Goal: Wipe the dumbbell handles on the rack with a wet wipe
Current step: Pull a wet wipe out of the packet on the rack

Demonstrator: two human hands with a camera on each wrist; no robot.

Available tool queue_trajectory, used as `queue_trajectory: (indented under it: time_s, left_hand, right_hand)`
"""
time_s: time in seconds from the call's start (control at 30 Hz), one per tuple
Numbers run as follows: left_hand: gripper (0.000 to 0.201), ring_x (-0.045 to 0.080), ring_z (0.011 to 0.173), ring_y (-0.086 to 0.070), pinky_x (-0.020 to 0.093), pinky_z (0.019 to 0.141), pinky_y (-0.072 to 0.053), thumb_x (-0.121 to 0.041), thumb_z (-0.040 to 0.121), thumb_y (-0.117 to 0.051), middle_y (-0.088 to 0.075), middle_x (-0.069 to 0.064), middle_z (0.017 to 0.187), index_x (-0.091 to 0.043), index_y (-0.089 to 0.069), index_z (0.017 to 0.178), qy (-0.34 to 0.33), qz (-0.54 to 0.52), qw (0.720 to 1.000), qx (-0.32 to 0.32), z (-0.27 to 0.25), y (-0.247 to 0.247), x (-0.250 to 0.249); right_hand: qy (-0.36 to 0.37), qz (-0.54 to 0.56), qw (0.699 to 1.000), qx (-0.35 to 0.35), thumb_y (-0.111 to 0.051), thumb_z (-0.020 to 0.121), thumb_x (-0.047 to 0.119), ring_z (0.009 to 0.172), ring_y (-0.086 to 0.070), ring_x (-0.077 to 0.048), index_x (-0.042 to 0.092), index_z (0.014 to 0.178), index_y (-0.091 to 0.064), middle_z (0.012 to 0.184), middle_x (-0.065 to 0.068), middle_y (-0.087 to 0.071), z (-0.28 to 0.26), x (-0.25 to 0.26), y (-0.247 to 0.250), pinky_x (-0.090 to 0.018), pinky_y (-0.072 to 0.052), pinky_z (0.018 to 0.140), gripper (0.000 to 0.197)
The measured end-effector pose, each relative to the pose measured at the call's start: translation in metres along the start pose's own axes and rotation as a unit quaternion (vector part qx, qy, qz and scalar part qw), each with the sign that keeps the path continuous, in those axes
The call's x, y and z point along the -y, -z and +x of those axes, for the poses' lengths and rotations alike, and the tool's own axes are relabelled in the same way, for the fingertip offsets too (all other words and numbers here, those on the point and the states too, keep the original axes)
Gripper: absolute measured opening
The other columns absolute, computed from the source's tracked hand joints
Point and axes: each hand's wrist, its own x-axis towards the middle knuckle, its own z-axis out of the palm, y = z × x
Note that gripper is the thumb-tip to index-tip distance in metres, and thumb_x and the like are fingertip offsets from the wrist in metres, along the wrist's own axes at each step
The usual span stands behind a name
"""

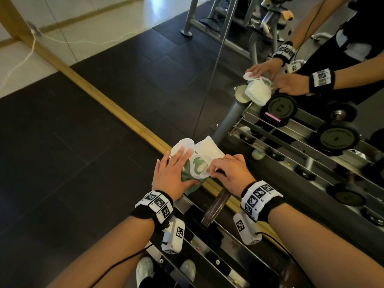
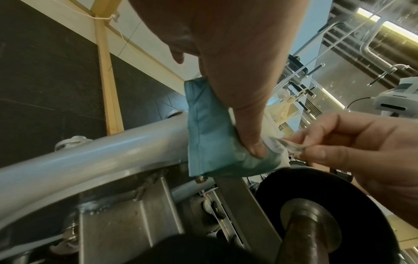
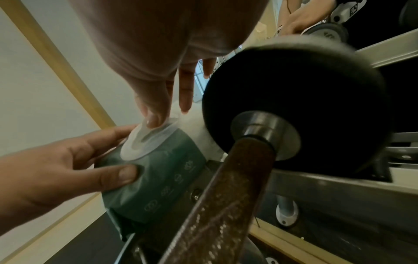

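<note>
A green wet wipe pack [image 1: 190, 174] [image 2: 208, 135] [image 3: 162, 180] lies on the end of the dumbbell rack [image 1: 209, 254], its round white lid [image 1: 184, 145] flipped open. My left hand [image 1: 172, 171] [image 2: 237, 71] [image 3: 56, 169] lies over the pack, fingers on top and thumb pressed into its side. My right hand [image 1: 228, 173] [image 2: 361, 142] [image 3: 158, 53] pinches a thin translucent flap [image 2: 287, 144] at the pack's opening [image 3: 147, 141]. Just below the hands rests a dumbbell with a rusty brown handle [image 1: 216, 206] [image 2: 309, 232] [image 3: 221, 196] and a black plate [image 2: 334, 185] [image 3: 294, 107].
A mirror behind the rack reflects my hands and several black dumbbells [image 1: 280, 109]. A wooden trim strip [image 1: 104, 96] runs along the mirror's base above dark floor tiles [image 1: 62, 163]. The rack's grey tube [image 2: 90, 157] passes under the pack. A shoe [image 1: 145, 269] shows below.
</note>
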Motion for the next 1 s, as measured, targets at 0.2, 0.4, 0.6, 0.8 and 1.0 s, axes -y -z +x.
queue_trajectory:
  time_s: [0.2, 0.4, 0.6, 0.8, 1.0]
  left_hand:
    - [0.097, 0.023, 0.151, -0.006, 0.051, 0.121, -0.008, -0.057, 0.077, -0.070, -0.005, -0.023, 0.162, -0.053, -0.005, 0.149, 0.017, -0.013, 1.000, 0.010, 0.000, -0.003, -0.003]
    - [0.099, 0.025, 0.150, -0.008, 0.054, 0.121, -0.013, -0.058, 0.075, -0.071, -0.005, -0.022, 0.162, -0.053, -0.005, 0.149, 0.019, -0.021, 0.999, 0.018, 0.002, -0.003, -0.002]
    - [0.099, 0.026, 0.148, -0.012, 0.053, 0.120, -0.017, -0.060, 0.073, -0.071, -0.005, -0.024, 0.161, -0.057, -0.004, 0.146, 0.027, -0.044, 0.998, 0.030, 0.004, -0.002, 0.001]
    - [0.099, 0.025, 0.145, -0.024, 0.053, 0.117, -0.024, -0.059, 0.072, -0.073, -0.009, -0.024, 0.161, -0.055, -0.009, 0.148, 0.014, -0.058, 0.998, 0.028, 0.007, -0.003, 0.004]
    - [0.098, 0.026, 0.144, -0.026, 0.058, 0.115, -0.025, -0.061, 0.072, -0.072, -0.008, -0.025, 0.160, -0.058, -0.006, 0.145, 0.009, -0.063, 0.997, 0.041, 0.008, -0.003, 0.007]
  right_hand:
    - [-0.022, -0.032, 0.998, -0.058, -0.060, 0.090, 0.037, 0.088, -0.037, -0.002, 0.039, 0.091, -0.058, 0.077, 0.024, -0.056, 0.001, 0.011, -0.011, -0.032, -0.021, 0.085, 0.003]
    - [-0.124, -0.043, 0.988, -0.082, -0.056, 0.091, 0.047, 0.095, -0.046, -0.010, 0.036, 0.094, -0.067, 0.087, 0.017, -0.066, 0.017, 0.027, -0.024, -0.034, -0.017, 0.083, 0.016]
    - [-0.160, -0.106, 0.976, -0.099, -0.059, 0.088, 0.046, 0.096, -0.047, -0.017, 0.036, 0.093, -0.068, 0.093, 0.014, -0.062, 0.018, 0.039, -0.031, -0.036, -0.017, 0.078, 0.015]
    - [-0.157, -0.158, 0.970, -0.097, -0.053, 0.088, 0.047, 0.089, -0.041, -0.015, 0.036, 0.083, -0.071, 0.088, 0.015, -0.062, 0.020, 0.040, -0.033, -0.035, -0.012, 0.073, 0.021]
    - [-0.157, -0.172, 0.969, -0.083, -0.049, 0.089, 0.045, 0.094, -0.046, -0.017, 0.030, 0.082, -0.067, 0.090, 0.014, -0.062, 0.027, 0.041, -0.036, -0.038, -0.018, 0.078, 0.024]
